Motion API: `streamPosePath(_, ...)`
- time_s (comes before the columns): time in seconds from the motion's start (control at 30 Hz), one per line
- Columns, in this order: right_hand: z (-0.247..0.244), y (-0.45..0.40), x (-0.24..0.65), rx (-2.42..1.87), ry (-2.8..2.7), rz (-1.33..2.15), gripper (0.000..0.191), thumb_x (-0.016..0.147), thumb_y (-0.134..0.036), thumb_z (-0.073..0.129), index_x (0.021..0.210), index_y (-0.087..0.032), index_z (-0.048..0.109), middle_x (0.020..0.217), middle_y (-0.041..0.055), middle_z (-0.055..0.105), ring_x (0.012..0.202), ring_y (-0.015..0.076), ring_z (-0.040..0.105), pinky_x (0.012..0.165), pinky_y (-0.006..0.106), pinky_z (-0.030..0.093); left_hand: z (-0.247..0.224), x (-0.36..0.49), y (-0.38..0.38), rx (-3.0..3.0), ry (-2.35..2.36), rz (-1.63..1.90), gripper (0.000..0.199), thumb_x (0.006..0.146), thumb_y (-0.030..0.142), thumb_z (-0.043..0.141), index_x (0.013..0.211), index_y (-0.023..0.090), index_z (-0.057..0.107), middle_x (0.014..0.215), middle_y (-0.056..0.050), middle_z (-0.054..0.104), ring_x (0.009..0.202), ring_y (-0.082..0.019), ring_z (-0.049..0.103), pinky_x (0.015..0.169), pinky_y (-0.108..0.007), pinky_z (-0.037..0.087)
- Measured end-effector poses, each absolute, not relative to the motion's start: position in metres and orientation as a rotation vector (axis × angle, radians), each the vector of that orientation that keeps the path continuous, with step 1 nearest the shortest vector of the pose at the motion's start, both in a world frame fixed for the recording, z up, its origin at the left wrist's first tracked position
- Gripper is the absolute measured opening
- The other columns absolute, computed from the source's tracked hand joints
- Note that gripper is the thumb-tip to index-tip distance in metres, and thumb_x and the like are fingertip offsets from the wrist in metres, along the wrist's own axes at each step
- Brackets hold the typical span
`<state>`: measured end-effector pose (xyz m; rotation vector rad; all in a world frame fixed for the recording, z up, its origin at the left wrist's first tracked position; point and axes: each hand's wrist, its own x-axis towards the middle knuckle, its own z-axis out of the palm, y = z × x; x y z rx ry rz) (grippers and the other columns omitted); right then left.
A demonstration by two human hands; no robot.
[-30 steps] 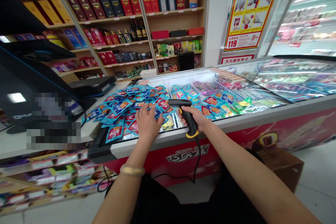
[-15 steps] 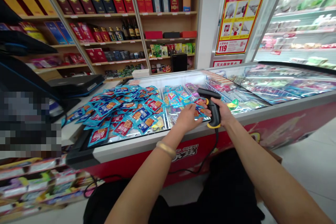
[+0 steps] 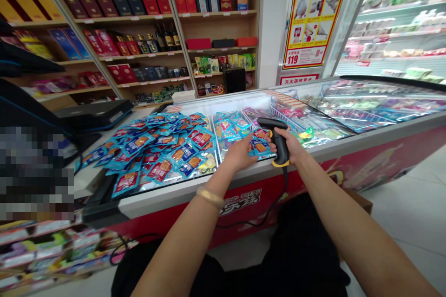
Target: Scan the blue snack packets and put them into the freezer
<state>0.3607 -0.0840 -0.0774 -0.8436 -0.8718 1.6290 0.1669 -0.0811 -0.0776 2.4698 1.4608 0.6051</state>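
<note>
My right hand [image 3: 292, 147] grips a black barcode scanner [image 3: 280, 148] with yellow trim by its handle; its cable hangs down over the freezer's front. To the left, my left hand [image 3: 240, 154] is open, thumb and fingers apart, with a pale bangle on the wrist. Just past its fingertips, small blue snack packets [image 3: 260, 147] with red and dark blue labels lie on the freezer's glass top, under and beside the scanner. Whether the fingers touch them I cannot tell. A large heap of similar packets [image 3: 167, 141] spreads over the glass further left.
The chest freezer [image 3: 153, 197] runs across in front of me, with bagged goods under its glass. Dark checkout equipment [image 3: 94, 113] stands at the left. Behind are shelves of boxes and bottles [image 3: 170, 37]. A red fire-hydrant poster [image 3: 315, 18] hangs beside a lit refrigerated shelf.
My left hand has drawn slightly left, away from the scanner, so more of the packets between them shows. The right hand keeps its hold on the scanner. The view has shifted a little.
</note>
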Motion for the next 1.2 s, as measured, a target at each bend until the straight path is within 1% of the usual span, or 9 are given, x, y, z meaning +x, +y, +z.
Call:
streamPosePath(0.17,-0.076,-0.085,0.359,-0.847,-0.892,1.608,0.024,0.076,-0.041,0.065,0.074,-0.019,0.057,0.063,0.0009,0.056,0.046,0.0096,0.045,0.04,0.021,0.038,-0.077,0.16,-0.077,2.426,1.459,0.653,0.069,0.064,0.025,0.071,0.132,0.02,0.056,0.118,-0.011,0.069,0.109,-0.03,0.064,0.093,-0.037,0.051)
streamPosePath(0.3,-0.076,-0.087,0.358,-0.84,-0.889,1.607,0.022,0.076,-0.039,0.065,0.077,-0.018,0.058,0.064,0.0008,0.057,0.046,0.0097,0.046,0.039,0.021,0.038,-0.087,0.165,-0.079,2.52,1.493,0.737,0.05,0.067,0.022,0.066,0.117,0.018,0.063,0.116,-0.011,0.068,0.111,-0.03,0.061,0.101,-0.041,0.047)
streamPosePath(0.5,-0.076,-0.086,0.359,-0.843,-0.865,1.635,0.021,0.078,-0.038,0.065,0.079,-0.018,0.059,0.065,0.001,0.057,0.047,0.0097,0.045,0.04,0.021,0.039,-0.095,0.158,-0.07,2.438,1.612,0.936,0.052,0.066,0.018,0.067,0.118,0.016,0.062,0.125,-0.013,0.061,0.119,-0.03,0.054,0.106,-0.043,0.042)
streamPosePath(0.7,-0.076,-0.086,0.359,-0.826,-0.865,1.644,0.021,0.079,-0.038,0.064,0.08,-0.018,0.059,0.065,0.0005,0.057,0.047,0.0095,0.046,0.041,0.021,0.039,-0.098,0.152,-0.066,2.412,1.622,1.027,0.039,0.067,0.02,0.069,0.106,0.016,0.067,0.122,-0.013,0.06,0.117,-0.029,0.055,0.106,-0.043,0.042)
streamPosePath(0.83,-0.076,-0.087,0.359,-0.825,-0.862,1.648,0.021,0.079,-0.038,0.064,0.081,-0.018,0.059,0.065,0.0005,0.057,0.047,0.0093,0.047,0.041,0.021,0.039,-0.095,0.156,-0.072,2.427,1.719,0.88,0.055,0.073,0.024,0.066,0.127,0.014,0.058,0.12,-0.015,0.062,0.117,-0.031,0.056,0.106,-0.045,0.042)
streamPosePath(0.93,-0.077,-0.086,0.359,-0.825,-0.864,1.647,0.021,0.079,-0.038,0.064,0.08,-0.017,0.059,0.065,0.0004,0.057,0.047,0.0089,0.047,0.041,0.02,0.039,-0.092,0.16,-0.075,2.539,1.673,0.903,0.068,0.074,0.027,0.068,0.138,0.012,0.047,0.133,-0.018,0.056,0.128,-0.033,0.049,0.11,-0.047,0.037)
streamPosePath(1.0,-0.077,-0.086,0.359,-0.821,-0.867,1.646,0.022,0.079,-0.038,0.064,0.079,-0.017,0.058,0.064,0.0003,0.057,0.047,0.0091,0.047,0.041,0.021,0.039,-0.092,0.163,-0.075,2.605,1.558,0.857,0.057,0.078,0.026,0.066,0.132,0.013,0.053,0.135,-0.017,0.056,0.128,-0.03,0.05,0.11,-0.043,0.039)
streamPosePath(1.1,-0.077,-0.087,0.359,-0.823,-0.86,1.654,0.022,0.078,-0.039,0.065,0.079,-0.018,0.058,0.065,0.0001,0.057,0.047,0.0093,0.047,0.041,0.021,0.039,-0.091,0.165,-0.074,2.585,1.454,0.814,0.031,0.086,0.018,0.055,0.115,0.018,0.065,0.122,-0.012,0.066,0.116,-0.025,0.059,0.104,-0.038,0.045)
streamPosePath(1.2,-0.077,-0.087,0.358,-0.82,-0.849,1.663,0.022,0.078,-0.038,0.065,0.079,-0.017,0.059,0.065,0.0,0.057,0.047,0.0089,0.046,0.041,0.021,0.039,-0.091,0.163,-0.073,2.474,1.384,0.98,0.029,0.089,0.013,0.048,0.109,0.021,0.068,0.115,-0.008,0.07,0.11,-0.022,0.064,0.1,-0.035,0.047)
